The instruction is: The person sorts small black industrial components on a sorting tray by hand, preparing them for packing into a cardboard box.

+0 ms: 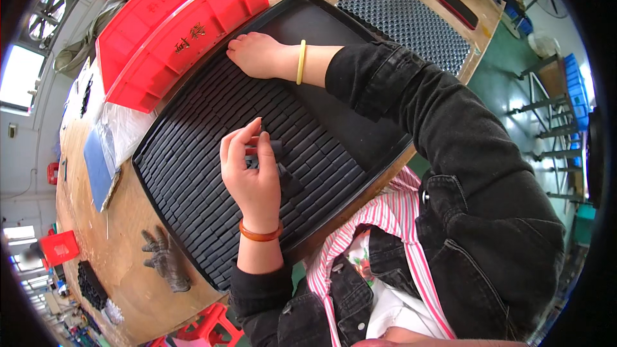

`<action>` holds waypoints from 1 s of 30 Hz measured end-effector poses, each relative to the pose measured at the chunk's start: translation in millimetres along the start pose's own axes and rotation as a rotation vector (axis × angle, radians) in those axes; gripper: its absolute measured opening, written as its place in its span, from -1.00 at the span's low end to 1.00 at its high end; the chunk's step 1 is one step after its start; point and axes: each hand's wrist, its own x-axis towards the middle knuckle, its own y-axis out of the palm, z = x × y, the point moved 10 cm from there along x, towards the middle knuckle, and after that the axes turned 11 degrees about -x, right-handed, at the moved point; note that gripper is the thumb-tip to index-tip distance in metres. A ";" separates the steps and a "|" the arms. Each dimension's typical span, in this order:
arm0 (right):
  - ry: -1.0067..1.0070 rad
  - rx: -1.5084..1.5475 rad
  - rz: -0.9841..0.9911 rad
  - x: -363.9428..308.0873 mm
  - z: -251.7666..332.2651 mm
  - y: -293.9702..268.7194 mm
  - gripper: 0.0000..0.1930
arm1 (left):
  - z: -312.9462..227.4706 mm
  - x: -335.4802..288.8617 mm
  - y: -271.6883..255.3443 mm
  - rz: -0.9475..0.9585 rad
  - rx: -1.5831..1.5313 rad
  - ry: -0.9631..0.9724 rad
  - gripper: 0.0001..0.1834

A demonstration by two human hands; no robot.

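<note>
L, near on worktop (122, 308): dark glove (166, 262); L, far: red bins (225, 20). Next, black blks (193, 154) in tight rows cover L + mid of tray (342, 119), i.e. approx. most of it looks done. Your L hand (249, 186), over rows: half-curled, w/ a few blks in fingers; loose blks (292, 185) just R, atop rows. Your R hand (258, 58), far end of rows: fingers bent down, can't tell if gripping a blk. R strip of tray bare, i.e. unfilled.
</note>
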 end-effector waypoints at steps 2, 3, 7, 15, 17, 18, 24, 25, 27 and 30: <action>-0.007 0.001 0.063 0.6 -0.8 -5.4 -0.72 | -0.7 0.5 -0.4 0.001 0.007 0.006 -0.81; -0.014 0.003 0.126 -0.4 -0.2 -3.4 -0.71 | -1.2 0.6 -0.6 0.001 0.014 0.011 -0.82; 0.107 0.320 0.020 -11.0 -14.2 -20.5 -0.68 | 2.0 0.2 -2.7 -0.013 -0.015 -0.006 -0.82; 0.090 0.677 -0.194 -117.2 -28.8 -101.0 -0.70 | -17.9 6.6 -18.7 -0.069 0.129 0.142 -0.83; 0.079 0.632 -0.199 -157.2 -18.2 -115.4 -0.69 | -19.1 6.8 -34.4 -0.127 0.195 0.155 -0.83; 0.092 0.604 -0.185 -178.8 -17.5 -113.5 -0.68 | -11.5 6.1 -34.5 -0.106 0.204 0.123 -0.80; 0.184 0.493 -0.301 -264.9 -15.7 -120.9 -0.63 | 17.6 -43.1 -8.8 0.328 0.692 0.087 -0.02; 0.188 0.496 -0.312 -269.6 -14.9 -117.0 -0.63 | 23.6 -54.8 0.9 0.394 0.780 0.066 0.08; 0.244 0.458 -0.382 -279.8 -20.8 -112.6 -0.62 | 30.3 -64.0 22.4 0.497 0.866 0.048 0.14; 0.282 0.413 -0.467 -279.9 -23.8 -112.2 -0.65 | 31.5 -58.6 28.7 0.458 0.826 0.108 0.08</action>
